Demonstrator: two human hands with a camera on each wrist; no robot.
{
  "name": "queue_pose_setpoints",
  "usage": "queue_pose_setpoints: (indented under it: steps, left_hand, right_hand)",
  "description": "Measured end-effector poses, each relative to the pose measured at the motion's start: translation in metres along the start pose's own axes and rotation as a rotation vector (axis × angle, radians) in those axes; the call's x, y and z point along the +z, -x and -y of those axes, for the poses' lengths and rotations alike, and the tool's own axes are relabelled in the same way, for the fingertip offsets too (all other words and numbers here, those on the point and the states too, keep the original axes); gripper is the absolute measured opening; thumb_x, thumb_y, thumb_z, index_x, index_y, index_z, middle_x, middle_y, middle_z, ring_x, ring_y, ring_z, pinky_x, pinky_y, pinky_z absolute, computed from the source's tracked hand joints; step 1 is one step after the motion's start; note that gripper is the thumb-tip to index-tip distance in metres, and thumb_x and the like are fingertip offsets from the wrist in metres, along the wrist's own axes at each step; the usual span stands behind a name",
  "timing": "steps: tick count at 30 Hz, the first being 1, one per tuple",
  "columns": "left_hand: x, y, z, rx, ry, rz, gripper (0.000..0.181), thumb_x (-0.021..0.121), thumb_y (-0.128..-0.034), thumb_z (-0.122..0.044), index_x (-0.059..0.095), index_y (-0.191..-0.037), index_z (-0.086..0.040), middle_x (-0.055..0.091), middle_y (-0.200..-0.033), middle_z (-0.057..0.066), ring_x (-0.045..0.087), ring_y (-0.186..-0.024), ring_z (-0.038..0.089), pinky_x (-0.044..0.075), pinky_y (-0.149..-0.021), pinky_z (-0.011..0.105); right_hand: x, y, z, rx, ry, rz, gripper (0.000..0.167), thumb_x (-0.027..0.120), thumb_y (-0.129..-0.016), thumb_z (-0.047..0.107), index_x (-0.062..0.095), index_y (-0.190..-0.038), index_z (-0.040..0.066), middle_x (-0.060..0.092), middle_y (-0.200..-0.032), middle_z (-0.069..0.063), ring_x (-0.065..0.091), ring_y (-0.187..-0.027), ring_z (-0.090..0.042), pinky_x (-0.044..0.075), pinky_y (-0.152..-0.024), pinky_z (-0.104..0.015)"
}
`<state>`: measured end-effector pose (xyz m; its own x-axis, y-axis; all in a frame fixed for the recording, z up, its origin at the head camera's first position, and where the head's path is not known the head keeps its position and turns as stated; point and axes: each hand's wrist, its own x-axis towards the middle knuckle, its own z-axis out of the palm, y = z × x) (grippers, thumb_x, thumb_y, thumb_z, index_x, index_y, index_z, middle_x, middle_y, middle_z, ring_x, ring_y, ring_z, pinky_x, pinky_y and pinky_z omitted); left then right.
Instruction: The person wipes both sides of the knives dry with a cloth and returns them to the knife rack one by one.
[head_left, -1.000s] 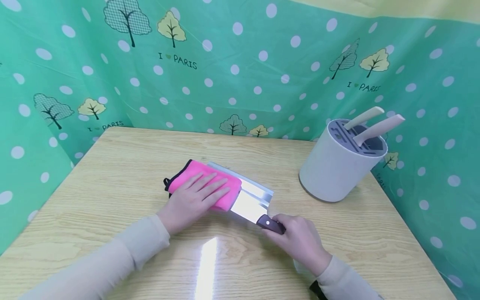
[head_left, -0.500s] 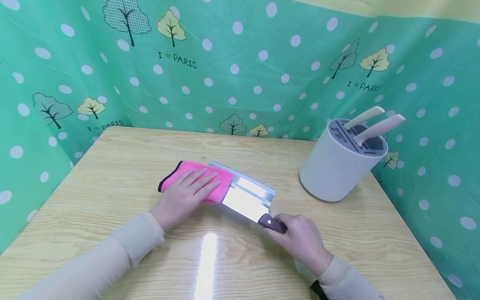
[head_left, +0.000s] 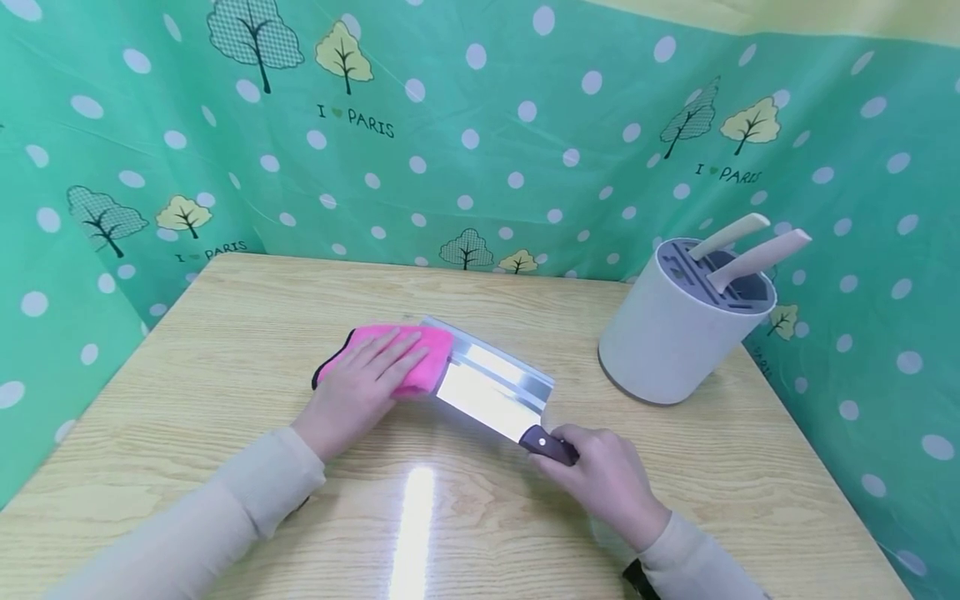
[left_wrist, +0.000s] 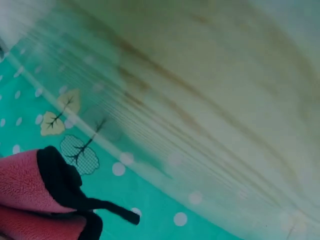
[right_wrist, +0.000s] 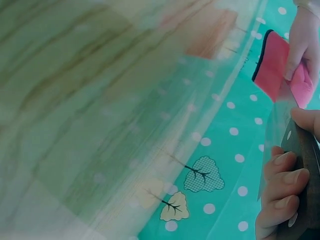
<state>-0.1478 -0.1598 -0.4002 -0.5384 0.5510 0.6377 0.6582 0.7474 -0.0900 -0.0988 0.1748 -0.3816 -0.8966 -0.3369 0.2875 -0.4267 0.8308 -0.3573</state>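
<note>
My right hand grips the dark riveted handle of a cleaver, its fingers curled round it in the right wrist view. The broad shiny blade points to the far left. A pink cloth with black edging is folded over the tip end of the blade and hides that end. My left hand holds the cloth there, fingers laid over the top. In the right wrist view the thumb of the left hand lies on another side of the cloth. The left wrist view shows the cloth's folded layers and black loop.
A white round knife block stands at the right on the wooden table, with two pale-handled knives in its slots. A green polka-dot curtain hangs behind and at both sides. A bright reflection lies near the table's front.
My left hand and the cloth have slid left along the blade towards its tip, so more of the blade shows. The right hand and cleaver have shifted only slightly to the right.
</note>
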Motion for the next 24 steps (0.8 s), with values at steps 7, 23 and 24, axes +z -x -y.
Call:
queue_pose_setpoints:
  steps: [7,23,24]
  left_hand:
    - [-0.008,-0.005,-0.007,-0.196,0.123,0.037,0.069,0.077,-0.0844,-0.012,0.046,-0.146,-0.003,0.050,-0.149,0.015,0.049,-0.136,0.033,0.041,-0.111,0.048]
    - [-0.019,-0.020,-0.015,-0.763,0.571,-0.069,0.050,0.054,-0.1023,-0.024,0.038,-0.145,-0.003,0.056,-0.132,0.019,0.058,-0.118,0.033,0.050,-0.099,0.054]
    - [-0.019,-0.020,-0.014,-0.804,0.604,-0.073,0.051,0.052,-0.1032,-0.028,0.037,-0.145,-0.002,0.056,-0.133,0.019,0.057,-0.119,0.034,0.050,-0.099,0.055]
  right_hand:
    - [-0.001,-0.001,-0.002,-0.015,-0.016,-0.040,0.024,0.085,-0.074,0.027,0.075,-0.086,0.009,0.070,-0.068,0.002,0.050,-0.052,0.001,0.038,-0.047,-0.016]
    - [-0.001,-0.004,0.000,0.019,-0.068,-0.035,0.025,0.084,-0.075,0.027,0.074,-0.087,0.008,0.068,-0.067,0.003,0.048,-0.052,0.001,0.039,-0.048,-0.017]
    - [-0.002,-0.004,0.001,0.026,-0.074,-0.030,0.024,0.084,-0.076,0.027,0.074,-0.087,0.009,0.067,-0.066,0.004,0.047,-0.052,0.001,0.038,-0.048,-0.017]
